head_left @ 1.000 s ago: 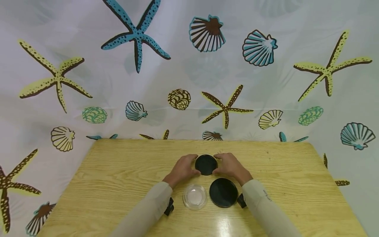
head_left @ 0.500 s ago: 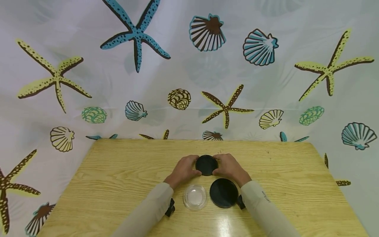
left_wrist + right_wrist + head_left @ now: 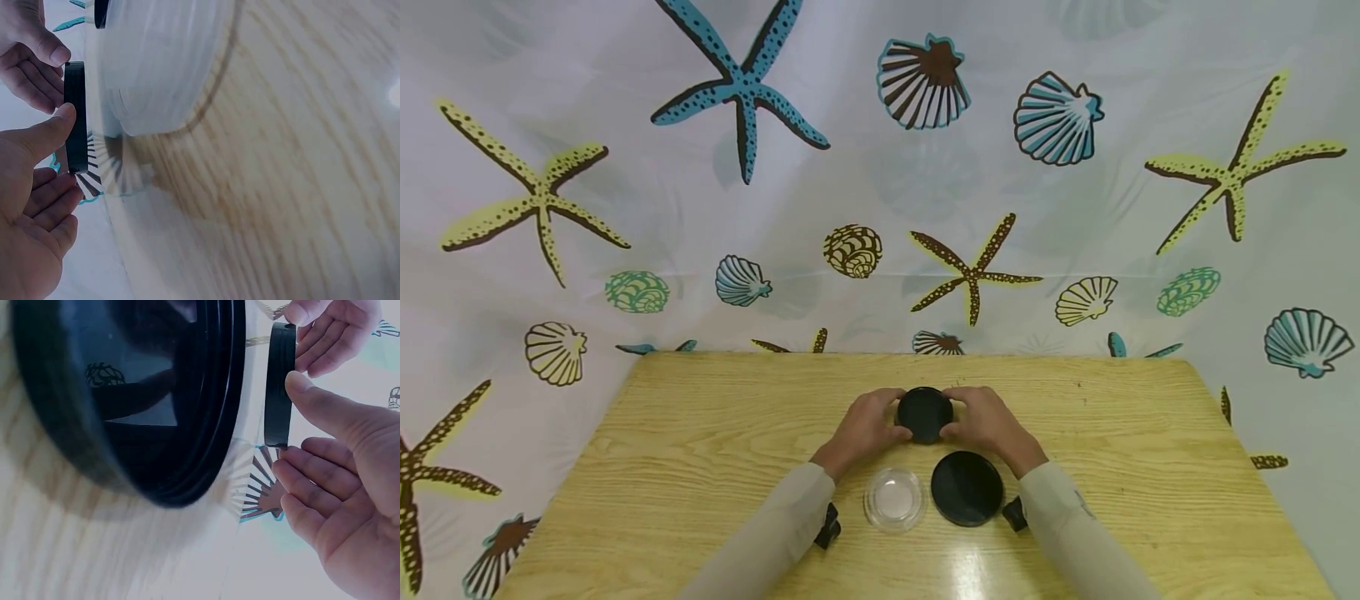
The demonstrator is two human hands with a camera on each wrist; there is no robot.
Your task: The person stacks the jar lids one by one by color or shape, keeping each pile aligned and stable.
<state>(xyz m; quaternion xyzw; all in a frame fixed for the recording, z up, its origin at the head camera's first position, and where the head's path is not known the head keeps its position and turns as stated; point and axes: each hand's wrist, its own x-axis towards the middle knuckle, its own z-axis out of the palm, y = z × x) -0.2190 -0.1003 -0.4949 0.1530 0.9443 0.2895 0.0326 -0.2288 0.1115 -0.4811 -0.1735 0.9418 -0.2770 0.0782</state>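
Both hands hold a small black round lid [image 3: 925, 415] from opposite sides, near the middle of the table in the head view. My left hand [image 3: 863, 427] grips its left edge between thumb and fingers. On the right edge, my right hand [image 3: 988, 423] pinches it the same way. Seen edge-on in the left wrist view, the lid [image 3: 76, 119] shows a thin upright side, with light tabletop showing beside it. A clear round container [image 3: 895, 498] stands closer to me, below the left hand. Beside it lies a larger glossy black round lid [image 3: 967, 488] with a stepped rim.
The wooden table [image 3: 715, 433] reaches back to a white curtain [image 3: 820, 208] printed with starfish and shells. Black wrist-camera mounts [image 3: 828, 525] show by the sleeves.
The small black lid, held by both hands, has shifted slightly away from me. The clear container and the larger black lid have stayed where they were.
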